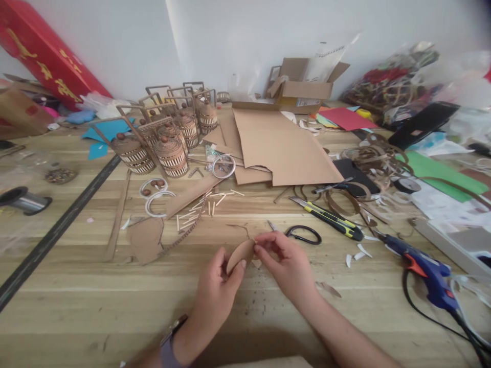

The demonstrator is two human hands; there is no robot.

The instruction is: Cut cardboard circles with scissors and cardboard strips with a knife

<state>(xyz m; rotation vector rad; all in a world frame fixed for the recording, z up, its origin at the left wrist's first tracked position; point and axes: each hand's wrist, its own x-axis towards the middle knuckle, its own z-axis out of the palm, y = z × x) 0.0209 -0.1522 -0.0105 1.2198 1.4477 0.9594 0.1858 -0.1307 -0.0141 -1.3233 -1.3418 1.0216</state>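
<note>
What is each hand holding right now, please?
Left hand: closed on the small oval brown cardboard piece.
Right hand: fingers pinching the same piece's upper end.

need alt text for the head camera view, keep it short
The left hand and right hand pinch a small oval cardboard piece between them over a wooden table. Close by lie black-handled scissors, a yellow and black utility knife and a blue glue gun; farther back stand small slatted cardboard lanterns beside flat cardboard sheets.

Matt brown cardboard piece (240, 254); pale, grainy, scuffed wooden table (95, 296).
</note>
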